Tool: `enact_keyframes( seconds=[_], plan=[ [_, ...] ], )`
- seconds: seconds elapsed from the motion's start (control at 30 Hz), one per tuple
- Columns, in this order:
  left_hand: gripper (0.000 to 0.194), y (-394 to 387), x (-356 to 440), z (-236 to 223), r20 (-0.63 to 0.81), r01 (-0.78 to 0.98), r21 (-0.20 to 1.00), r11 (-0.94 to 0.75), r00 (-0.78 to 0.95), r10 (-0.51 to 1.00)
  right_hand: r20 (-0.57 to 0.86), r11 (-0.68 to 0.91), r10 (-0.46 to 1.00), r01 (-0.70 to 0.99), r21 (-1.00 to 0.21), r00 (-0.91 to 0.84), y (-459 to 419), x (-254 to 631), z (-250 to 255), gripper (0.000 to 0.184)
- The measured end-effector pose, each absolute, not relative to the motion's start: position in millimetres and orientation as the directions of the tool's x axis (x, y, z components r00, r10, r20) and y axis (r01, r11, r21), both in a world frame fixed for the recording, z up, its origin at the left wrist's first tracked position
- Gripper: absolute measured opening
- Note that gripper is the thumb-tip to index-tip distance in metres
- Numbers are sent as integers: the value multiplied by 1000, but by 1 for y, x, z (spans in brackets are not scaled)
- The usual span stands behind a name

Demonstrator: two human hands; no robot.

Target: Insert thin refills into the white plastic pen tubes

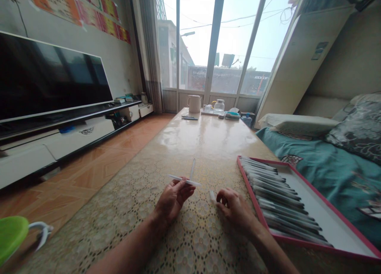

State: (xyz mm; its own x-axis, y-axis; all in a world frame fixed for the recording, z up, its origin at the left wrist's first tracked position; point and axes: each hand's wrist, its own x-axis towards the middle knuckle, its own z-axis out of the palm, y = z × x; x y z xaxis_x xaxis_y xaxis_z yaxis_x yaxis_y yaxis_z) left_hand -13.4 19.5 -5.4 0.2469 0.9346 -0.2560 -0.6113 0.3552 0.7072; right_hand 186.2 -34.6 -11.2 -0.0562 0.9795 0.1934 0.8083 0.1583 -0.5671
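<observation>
My left hand (175, 196) pinches a slim whitish pen (190, 182) between thumb and fingers, held crosswise above the table. Just beyond it, another thin pen (193, 167) lies on the tabletop, pointing away from me. To the right, my right hand (233, 206) has its fingers curled closed at a small translucent pen cap (212, 195), which sticks out past the fingertips. Beside that hand stands a red-rimmed tray (324, 198) with a white floor. Many clear pens with dark ends (281, 198) lie in a row along its left side.
The long table (143, 210) has a patterned, glossy cover. At its far end stand a pale jug (194, 103) and a glass pot (219, 106). A green stool (13, 236) is at lower left, a teal-covered sofa (336, 171) at right, a television (53, 77) at left.
</observation>
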Motion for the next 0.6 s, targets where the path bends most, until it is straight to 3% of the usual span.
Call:
enact_keyframes(
  seconds=[0.13,0.3,0.4,0.6],
  plan=[
    [6,19,-13,-6,-244,-595,718,362,272,931,263,172,964,664,-728,38,-38,174,1,12],
    [9,18,-13,-6,-224,-568,735,370,312,923,149,124,985,231,-965,92,-37,157,-2,12],
    [12,17,-13,-7,-222,-563,736,375,323,920,147,138,982,77,-987,116,-34,153,-8,7],
    [14,17,-12,-8,-213,-505,764,402,390,896,159,154,983,52,-987,96,-33,153,-9,6]
  ],
)
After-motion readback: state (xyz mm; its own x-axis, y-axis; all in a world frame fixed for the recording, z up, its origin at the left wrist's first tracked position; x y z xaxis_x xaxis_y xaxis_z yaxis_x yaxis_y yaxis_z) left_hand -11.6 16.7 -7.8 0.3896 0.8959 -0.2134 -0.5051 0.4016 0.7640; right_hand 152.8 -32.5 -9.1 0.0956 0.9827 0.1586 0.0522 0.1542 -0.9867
